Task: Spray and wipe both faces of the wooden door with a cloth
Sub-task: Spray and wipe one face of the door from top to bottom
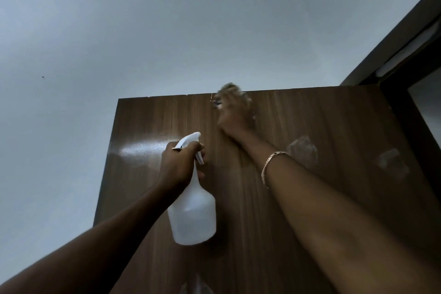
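The wooden door (322, 210) stands upright, its face toward the person. The left hand (177, 167) grips the neck of the spray bottle (193, 217), base down, nozzle pointing up-right at the door; its translucent body hides any fill. The blurred right hand (235, 114) presses a pale cloth (230, 87) at the door's top edge; finger position unclear.

Left forearm (114, 229) and right forearm (334, 217) bare to the frame edge. On the right wrist, a thin chain bracelet (268, 167), rose-gold tone, flat links catching light. The right hand (235, 114) is motion-blurred; finger detail unreadable.
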